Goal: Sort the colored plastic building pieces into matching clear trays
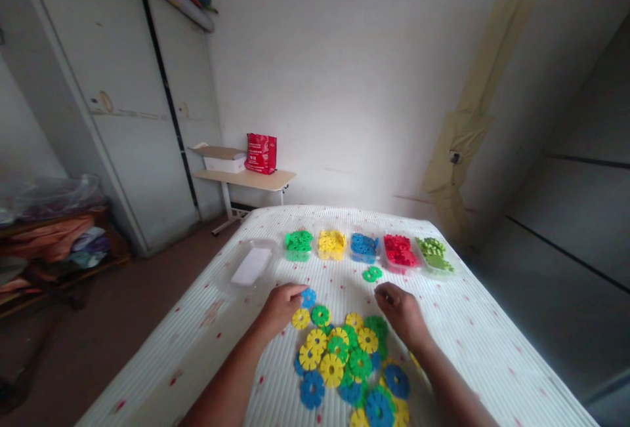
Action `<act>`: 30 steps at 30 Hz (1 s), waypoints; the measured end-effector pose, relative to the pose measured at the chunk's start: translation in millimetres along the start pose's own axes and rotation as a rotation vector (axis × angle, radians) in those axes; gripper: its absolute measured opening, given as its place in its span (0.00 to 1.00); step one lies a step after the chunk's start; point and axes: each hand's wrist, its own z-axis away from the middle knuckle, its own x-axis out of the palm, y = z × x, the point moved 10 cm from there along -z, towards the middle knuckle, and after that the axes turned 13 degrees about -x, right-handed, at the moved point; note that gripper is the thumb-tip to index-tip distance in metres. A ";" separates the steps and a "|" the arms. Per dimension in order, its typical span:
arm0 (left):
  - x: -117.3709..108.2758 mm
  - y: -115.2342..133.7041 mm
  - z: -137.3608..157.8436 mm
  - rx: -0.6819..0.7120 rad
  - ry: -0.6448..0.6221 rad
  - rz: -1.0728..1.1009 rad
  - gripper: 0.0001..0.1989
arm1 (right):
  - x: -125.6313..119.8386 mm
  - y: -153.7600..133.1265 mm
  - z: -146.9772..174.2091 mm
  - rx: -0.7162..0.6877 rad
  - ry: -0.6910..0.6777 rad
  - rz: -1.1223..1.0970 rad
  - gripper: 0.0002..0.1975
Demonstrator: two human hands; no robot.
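My left hand (pixel 281 307) pinches a blue notched plastic disc (pixel 309 298) between thumb and fingers, just above the table. My right hand (pixel 402 311) is closed, its fingers curled; whatever they may hold is hidden. Between my forearms lies a loose pile of yellow, green and blue flower-shaped discs, with a yellow disc (pixel 331 370), a green disc (pixel 360 364) and a blue disc (pixel 312 389) among them. Two green discs (pixel 373 274) rest apart from the pile, beyond my right hand.
Along the table's far side stand clear tubs: green pieces (pixel 298 244), yellow pieces (pixel 331 244), blue pieces (pixel 365 246), red pieces (pixel 401 252) and light green pieces (pixel 435 254). A clear container (pixel 224 268) with a white sheet (pixel 252 265) sits left. A side table (pixel 256 180) holds a red bag (pixel 261 153).
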 end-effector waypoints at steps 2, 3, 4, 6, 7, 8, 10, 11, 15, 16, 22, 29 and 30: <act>1.6 5.1 3.3 -0.012 0.000 0.101 0.15 | 18.0 -17.0 -10.6 -0.025 -0.022 -0.132 0.10; 3.8 9.3 5.6 -0.010 -0.009 0.148 0.14 | 26.7 -24.8 -15.5 -0.025 -0.022 -0.208 0.10; 6.3 14.3 8.3 -0.005 -0.017 0.187 0.13 | 36.0 -31.9 -20.1 -0.016 -0.023 -0.293 0.10; 10.3 25.2 14.2 0.014 -0.023 0.239 0.08 | 56.5 -42.6 -27.4 0.037 -0.040 -0.474 0.12; 11.0 30.1 16.9 0.022 -0.012 0.252 0.05 | 67.0 -46.2 -29.9 0.075 -0.057 -0.558 0.13; 11.0 34.0 19.1 0.025 0.003 0.261 0.03 | 76.2 -48.6 -31.9 0.114 -0.071 -0.627 0.13; 10.2 38.6 21.8 0.024 0.031 0.276 0.03 | 87.4 -50.0 -34.9 0.173 -0.078 -0.707 0.12; 10.4 39.2 22.2 0.023 0.032 0.283 0.03 | 88.3 -49.1 -36.1 0.186 -0.065 -0.719 0.10; 16.5 31.3 19.7 0.021 -0.014 0.144 0.05 | 76.5 -34.0 -34.0 0.235 0.019 -0.732 0.07; 19.3 28.7 19.4 0.033 -0.030 0.050 0.07 | 72.1 -27.4 -31.3 0.262 0.043 -0.740 0.08; 37.0 27.2 26.6 0.187 -0.109 -0.401 0.22 | 50.6 6.9 -13.5 0.378 0.172 -0.773 0.13; 39.5 34.3 30.1 0.177 -0.081 -0.534 0.18 | 47.5 19.4 -7.4 0.424 0.216 -0.729 0.12; 38.8 35.2 30.3 0.183 -0.072 -0.529 0.17 | 49.0 19.7 -7.0 0.426 0.211 -0.728 0.12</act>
